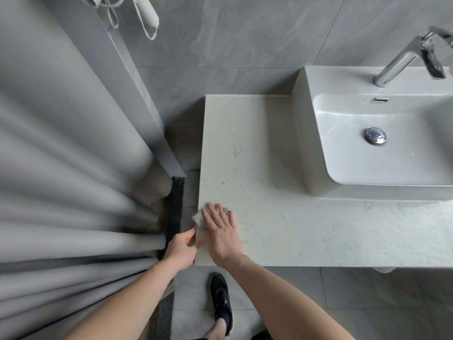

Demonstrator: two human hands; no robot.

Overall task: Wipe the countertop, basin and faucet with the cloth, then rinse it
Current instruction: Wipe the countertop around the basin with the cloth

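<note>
two hands (182, 249) (221, 233), one cloth (199, 217), one basin (382, 148), one faucet (402, 57)

Pale marbled stone countertop (257, 148), rectangular. White rectangular ceramic vessel basin (301, 143) sits on its far right part. Small crumpled grey-white cloth (199, 216) lies at near left edge, slightly overhanging.

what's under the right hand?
The cloth, bunched on the countertop near its left edge; it pokes out left of the flat right hand and past the fingertips. The rest of it is covered.
</note>
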